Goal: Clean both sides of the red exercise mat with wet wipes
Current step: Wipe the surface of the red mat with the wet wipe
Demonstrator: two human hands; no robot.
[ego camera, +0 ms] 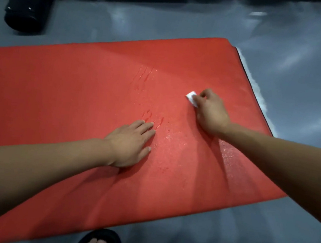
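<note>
The red exercise mat [70, 97] lies flat on the grey floor and fills most of the view. My right hand [210, 111] presses a small folded white wet wipe [191, 97] onto the mat near its right end, fingers closed on it. My left hand [131, 143] rests flat on the mat in the middle, palm down, fingers together and holding nothing. Wet streaks and droplets shine on the red surface between and around my hands.
Black gym equipment [27, 4] stands on the floor at the far left, with a dark bar along the top edge. My feet in black sandals [98, 241] are at the mat's near edge. Glossy grey floor [299, 56] surrounds the mat; a white fringe [257, 87] shows along its right end.
</note>
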